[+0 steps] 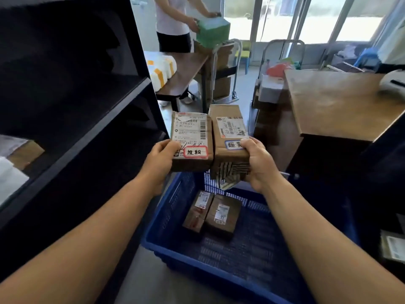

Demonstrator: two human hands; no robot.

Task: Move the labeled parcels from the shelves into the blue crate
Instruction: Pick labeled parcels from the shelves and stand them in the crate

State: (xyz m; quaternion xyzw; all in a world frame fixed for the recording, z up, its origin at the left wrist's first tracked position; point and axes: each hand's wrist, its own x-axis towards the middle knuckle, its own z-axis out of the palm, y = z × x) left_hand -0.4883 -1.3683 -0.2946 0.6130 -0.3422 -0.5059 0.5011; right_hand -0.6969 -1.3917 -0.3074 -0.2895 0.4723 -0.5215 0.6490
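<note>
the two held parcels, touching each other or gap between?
Touching. The head view shows the red-label parcel in the left hand pressed side by side against the blue-label parcel in the right hand.

Left parcel [191, 141]: red-bordered sticker "超期". Right parcel [230, 137]: blue-bordered sticker, "超" readable; label number perhaps "507 1407 070".

A parcel depot or courier pickup point: dark shelving [92, 102] on the left holds packages, cardboard parcels [191, 139] carry barcoded shipping labels, a blue crate [166, 216] collects them (two already inside), and a hand trolley [228, 69] stands far off beside a bench [186, 69].
</note>
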